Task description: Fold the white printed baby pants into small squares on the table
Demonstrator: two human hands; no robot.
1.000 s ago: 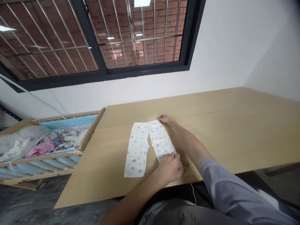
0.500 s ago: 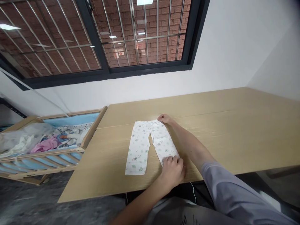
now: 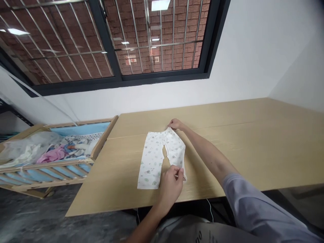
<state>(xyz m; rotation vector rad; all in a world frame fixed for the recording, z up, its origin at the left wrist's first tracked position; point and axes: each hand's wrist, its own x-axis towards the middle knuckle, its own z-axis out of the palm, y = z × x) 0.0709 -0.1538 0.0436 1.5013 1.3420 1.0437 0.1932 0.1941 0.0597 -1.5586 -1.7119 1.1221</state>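
Now the left hand [image 3: 171, 190] is half closed and pinches the lower end of one leg of the white printed baby trousers [image 3: 153, 158], which lie flat on the desk [image 3: 253, 141]. The right hand [image 3: 175, 124] holds their waistband [image 3: 168, 131] with the fingers. Beside the desk stands a wooden crib [image 3: 48, 173] with clothes [image 3: 54, 155] inside.

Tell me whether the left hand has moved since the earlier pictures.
Yes: measured against the wooden table, the left hand has shifted left, toward the other leg of the white printed baby trousers.
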